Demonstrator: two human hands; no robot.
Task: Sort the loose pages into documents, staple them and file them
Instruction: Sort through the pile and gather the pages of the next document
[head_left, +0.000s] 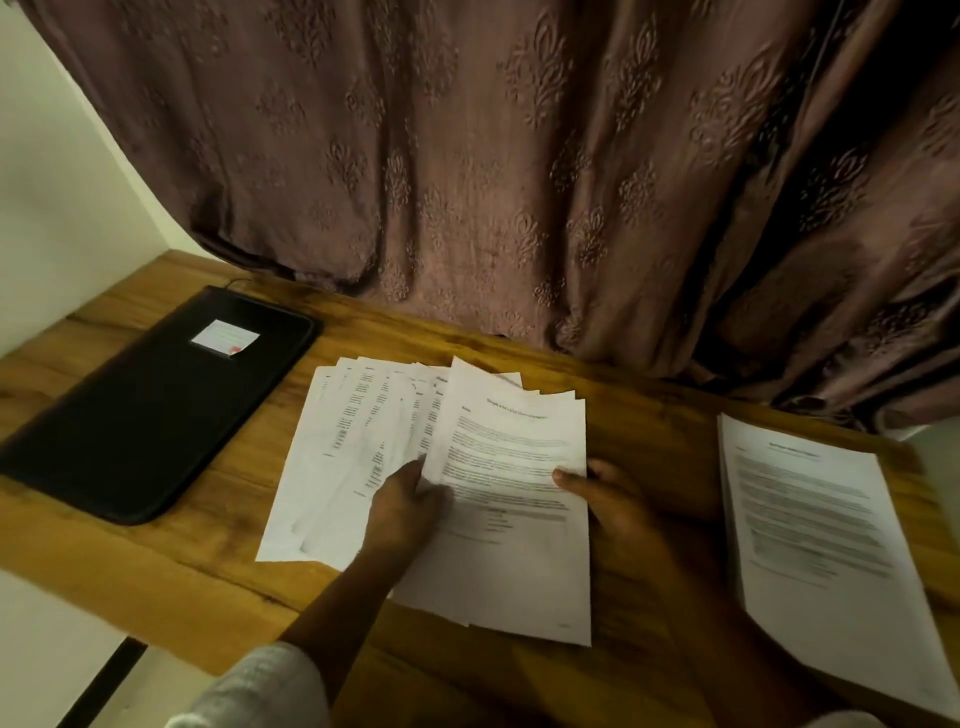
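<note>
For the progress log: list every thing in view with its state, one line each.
Fanned pages: loose, spread in a fan on the table.
Front sheet: lying over the fan.
Side stack: squared, flat, untouched.
Black folder: closed, lying flat.
Left hand: holds the fanned pages.
Right hand: pinches the front sheet's edge.
Curtain: drawn, hem on the table.

A table (156, 571) fills the lower half of the frame, and a curtain (519, 182) is hung behind it across the top. A folder (156, 410) is laid at the left. A fan of pages (353, 467) is spread at the centre, overlapped on its right by a top sheet (519, 561). The left hand (405, 504) is set at that sheet's left edge, and its right edge is pinched by the right hand (613, 499). A separate stack (815, 545) is placed at lower right.
</note>
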